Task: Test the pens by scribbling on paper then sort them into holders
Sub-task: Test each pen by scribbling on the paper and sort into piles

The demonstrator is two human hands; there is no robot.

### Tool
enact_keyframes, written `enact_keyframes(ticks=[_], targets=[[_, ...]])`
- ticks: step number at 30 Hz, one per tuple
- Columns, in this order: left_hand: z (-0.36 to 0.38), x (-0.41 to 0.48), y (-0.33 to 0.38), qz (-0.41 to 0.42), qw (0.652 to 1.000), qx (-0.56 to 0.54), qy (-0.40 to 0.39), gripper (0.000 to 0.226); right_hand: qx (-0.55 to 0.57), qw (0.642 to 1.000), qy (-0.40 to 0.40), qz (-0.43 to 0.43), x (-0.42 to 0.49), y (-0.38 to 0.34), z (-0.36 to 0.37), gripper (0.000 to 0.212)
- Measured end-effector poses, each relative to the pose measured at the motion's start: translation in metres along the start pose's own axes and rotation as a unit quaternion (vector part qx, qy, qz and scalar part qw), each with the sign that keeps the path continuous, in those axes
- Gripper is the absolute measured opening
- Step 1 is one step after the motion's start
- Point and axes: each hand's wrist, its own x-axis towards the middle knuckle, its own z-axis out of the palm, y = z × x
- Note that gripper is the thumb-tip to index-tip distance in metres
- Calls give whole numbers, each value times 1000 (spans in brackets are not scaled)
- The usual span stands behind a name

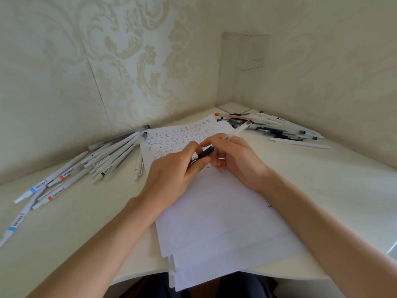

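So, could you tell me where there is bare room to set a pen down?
Bare desk lies right of the paper stack, nearer than the right pen pile. Another patch sits between the left pen pile and the stack. Crowded: both piles, and mid-paper where the left hand and right hand hold a pen.

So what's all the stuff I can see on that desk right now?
White plastic pens with coloured labels: many, loose pile, desk's left side.
Mixed white, black and pink pens: many, loose pile, far right by the wall.
Single white pen: one, beside the paper's left edge.
White paper sheets: a stack, centre; the far sheet carries handwritten marks.
Clear plastic box: one, in the wall corner.
White desk: one, under everything.
Slim white pen: one, held in right hand.
Short black pen part: one, gripped by left hand.
Hands: two, bare, over the paper.
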Motion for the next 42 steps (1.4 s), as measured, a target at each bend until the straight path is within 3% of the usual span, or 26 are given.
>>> enact_keyframes(ticks=[2, 5, 9, 13, 18, 22, 24, 29, 42], targets=[[-1, 1, 0, -19, 1000, 2, 3, 64, 19, 999, 48, -11, 1, -9, -5, 29], [-2, 2, 3, -46, 999, 5, -21, 63, 49, 978, 198, -42, 0, -22, -23, 40], [4, 10, 9, -46, 994, 55, -81, 64, -86, 953, 286, -60, 0, -21, -35, 36], [18, 27, 14, -67, 989, 85, -98, 71, -124, 948, 291, -32, 4, -12, -33, 37], [34, 28, 14, -77, 985, 106, -113, 70, -136, 960, 247, -10, 7, -2, -33, 17], [35, 27, 12, -77, 984, 112, -115, 71, -264, 939, 220, 21, 8, 2, -28, 42], [36, 27, 12, -71, 985, 110, -116, 70, -287, 933, 210, 44, 8, 3, -27, 42], [36, 27, 12, -59, 986, 94, -125, 66, -290, 930, 225, 23, 9, 5, -29, 29], [36, 27, 13, -54, 985, 92, -134, 62, -293, 930, 223, 2, 9, 7, -29, 30]])
